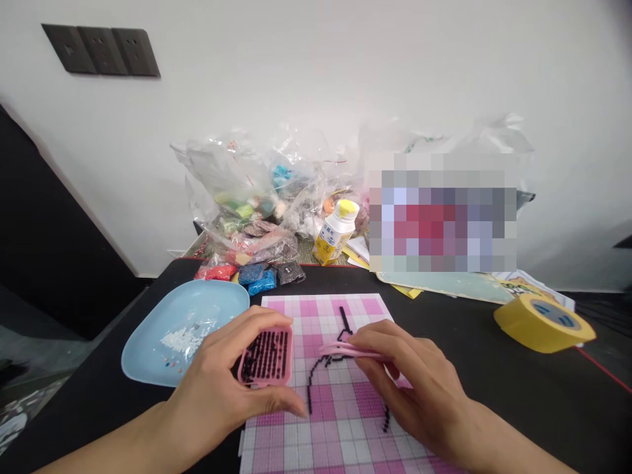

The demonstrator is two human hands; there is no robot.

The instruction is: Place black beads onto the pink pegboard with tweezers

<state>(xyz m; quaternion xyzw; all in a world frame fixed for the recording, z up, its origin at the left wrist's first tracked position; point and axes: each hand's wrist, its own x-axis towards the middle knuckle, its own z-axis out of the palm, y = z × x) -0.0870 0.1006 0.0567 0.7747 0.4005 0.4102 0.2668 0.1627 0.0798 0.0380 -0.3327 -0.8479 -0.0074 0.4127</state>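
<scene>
Two bare hands work over a pink-and-white gridded board [281, 447]: the left hand [217, 375] grips a small square pink plastic tray [290, 359] of black beads at its left side, presumably for short reach, while the right hand [409, 368] pinches pink tweezers [340, 347], hiding part of the black bead line [310, 394] laid there. The left hand overlaps a light-blue plastic dish [143, 349]; a yellow tape roll [523, 326] lies right, and clear plastic bags [237, 171] crowd behind.
</scene>
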